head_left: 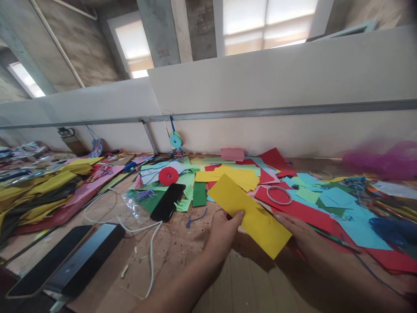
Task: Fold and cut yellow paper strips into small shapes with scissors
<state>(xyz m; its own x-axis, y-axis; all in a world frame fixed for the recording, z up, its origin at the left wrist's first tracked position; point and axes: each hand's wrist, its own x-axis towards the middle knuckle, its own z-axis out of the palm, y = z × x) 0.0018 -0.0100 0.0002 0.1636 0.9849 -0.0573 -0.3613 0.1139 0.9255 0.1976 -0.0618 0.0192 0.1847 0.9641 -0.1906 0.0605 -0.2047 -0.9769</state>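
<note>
A rectangular strip of yellow paper [252, 215] is held up at a slant over the front edge of the table. My left hand [224, 230] pinches its left lower edge, thumb on top and fingers underneath. At the strip's right side is my right hand [298, 230], its fingertips against the upper right edge and partly hidden behind the paper. Just beyond lie more yellow paper pieces [241, 176], a dark green strip [199, 194] and a red sheet [296, 206] with a pale ring [279, 195] on it.
A black phone [168, 202] with a white cable [151, 256] lies left of centre. Nearer stand two dark devices, one a thick block [86, 261]. A red paper disc [168, 175], blue paper sheets [361, 224] and a bottle [72, 141] are farther back, before a white partition [276, 130].
</note>
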